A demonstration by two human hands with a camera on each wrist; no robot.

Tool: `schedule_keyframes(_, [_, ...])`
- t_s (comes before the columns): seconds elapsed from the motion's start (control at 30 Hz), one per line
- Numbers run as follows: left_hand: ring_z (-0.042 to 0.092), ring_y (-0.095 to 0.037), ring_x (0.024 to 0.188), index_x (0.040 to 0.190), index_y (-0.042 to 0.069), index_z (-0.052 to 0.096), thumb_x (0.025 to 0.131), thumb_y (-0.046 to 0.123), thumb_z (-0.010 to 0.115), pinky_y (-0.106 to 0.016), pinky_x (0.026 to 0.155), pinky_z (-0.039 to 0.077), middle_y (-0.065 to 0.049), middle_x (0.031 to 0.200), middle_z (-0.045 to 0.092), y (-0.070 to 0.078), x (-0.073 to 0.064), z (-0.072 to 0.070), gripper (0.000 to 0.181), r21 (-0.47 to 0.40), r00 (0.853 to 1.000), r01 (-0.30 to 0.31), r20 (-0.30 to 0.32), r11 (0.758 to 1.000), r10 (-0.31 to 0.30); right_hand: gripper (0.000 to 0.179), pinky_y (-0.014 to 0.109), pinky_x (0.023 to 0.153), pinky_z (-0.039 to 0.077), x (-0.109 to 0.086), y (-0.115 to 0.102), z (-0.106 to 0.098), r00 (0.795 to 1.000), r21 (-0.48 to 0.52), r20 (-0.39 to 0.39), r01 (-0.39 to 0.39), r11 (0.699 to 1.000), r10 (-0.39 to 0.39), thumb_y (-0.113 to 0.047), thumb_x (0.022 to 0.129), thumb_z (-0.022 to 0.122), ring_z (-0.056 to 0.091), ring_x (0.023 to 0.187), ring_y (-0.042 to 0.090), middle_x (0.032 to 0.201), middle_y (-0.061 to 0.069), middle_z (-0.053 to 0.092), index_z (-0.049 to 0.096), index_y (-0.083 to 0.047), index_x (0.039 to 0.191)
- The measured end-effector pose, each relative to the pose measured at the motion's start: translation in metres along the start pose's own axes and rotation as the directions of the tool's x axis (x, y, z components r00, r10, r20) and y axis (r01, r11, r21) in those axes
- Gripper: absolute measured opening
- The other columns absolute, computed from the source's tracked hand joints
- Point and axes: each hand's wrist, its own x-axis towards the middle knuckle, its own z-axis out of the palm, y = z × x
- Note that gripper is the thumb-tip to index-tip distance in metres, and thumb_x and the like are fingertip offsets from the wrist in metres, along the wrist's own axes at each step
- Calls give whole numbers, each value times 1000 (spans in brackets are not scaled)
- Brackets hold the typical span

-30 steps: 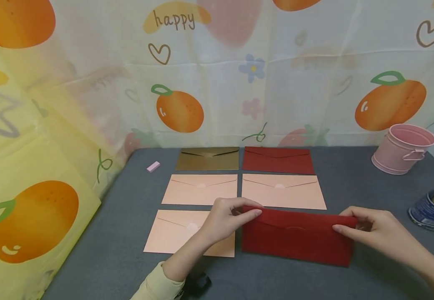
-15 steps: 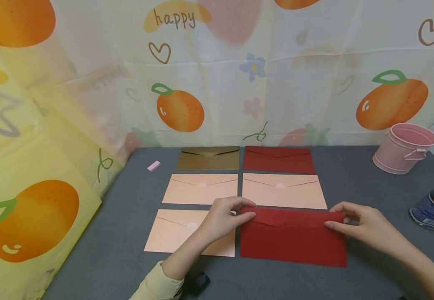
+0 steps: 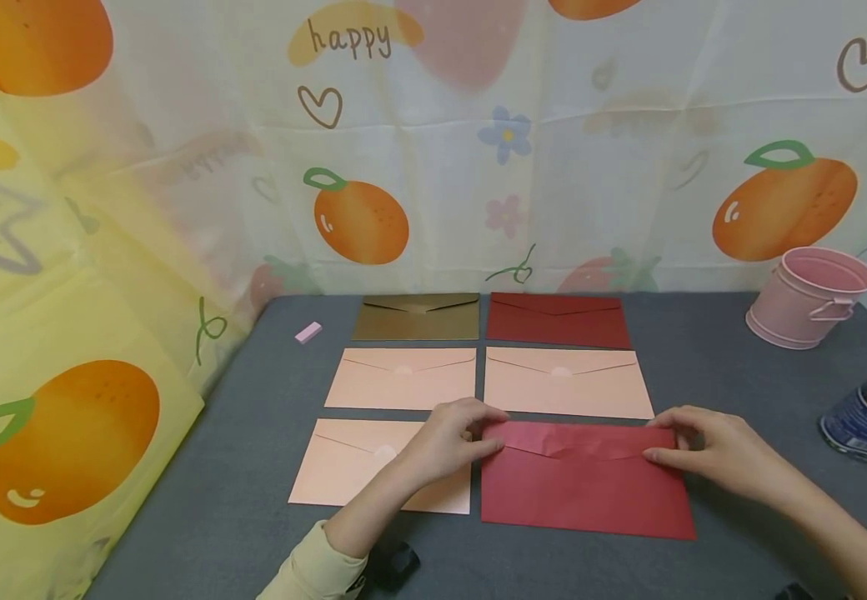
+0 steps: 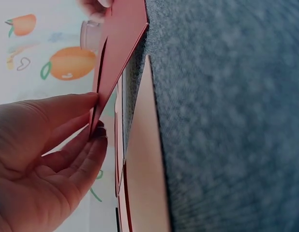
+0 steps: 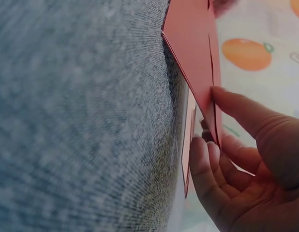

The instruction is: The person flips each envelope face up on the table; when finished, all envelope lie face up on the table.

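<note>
Both hands hold one red envelope (image 3: 583, 492) by its upper corners, flap side up, at the front right of the envelope layout. The left hand (image 3: 444, 442) pinches the upper left corner between thumb and fingers; the left wrist view shows the thumb (image 4: 86, 102) on the flap side and fingers behind. My right hand (image 3: 719, 450) pinches the upper right corner in the same way, as the right wrist view shows with its thumb (image 5: 236, 104). In that view the envelope (image 5: 190, 48) slants up off the cloth. A pink envelope (image 3: 328, 467) lies to its left, partly under the left forearm.
Behind lie two pink envelopes, left (image 3: 403, 392) and right (image 3: 564, 396), then a gold envelope (image 3: 414, 321) and another red envelope (image 3: 557, 321). A small pink block (image 3: 308, 332) is at the left. A pink bucket (image 3: 801, 308) and a blue can (image 3: 864, 425) stand right.
The right hand and the envelope's right side have shifted a little left. The envelope's tilt has changed and its face looks brighter. The left hand stays nearly in place.
</note>
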Motion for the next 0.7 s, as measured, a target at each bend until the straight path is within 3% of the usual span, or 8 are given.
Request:
schedule_keyframes(0.2, [59, -16, 88, 118, 4, 69, 88, 8, 72, -23, 77, 48, -6, 105, 69, -1, 0, 1, 30, 54, 999, -30, 42, 998, 28, 21, 22, 55, 34, 2, 4, 4, 994, -49, -56, 93, 994, -96, -28, 76, 84, 45, 66, -2, 70, -18, 47, 68, -25, 89])
schedule_keyframes(0.47, [60, -18, 99, 121, 5, 67, 90, 9, 70, -28, 88, 49, -7, 113, 67, -1, 0, 3, 32, 79, 994, -32, 107, 996, 23, 23, 23, 56, 35, 3, 5, 5, 999, -63, -8, 48, 997, -48, -32, 76, 84, 43, 64, -2, 69, -16, 47, 68, -22, 89])
schedule_keyframes(0.7, [57, -19, 107, 123, 5, 66, 90, 14, 70, -33, 95, 46, -6, 117, 65, -1, 0, 3, 34, 154, 986, -63, 164, 986, 38, 25, 23, 54, 35, 4, 4, 5, 1000, -67, 7, 20, 998, -19, -33, 74, 84, 42, 62, -1, 67, -14, 46, 67, -22, 87])
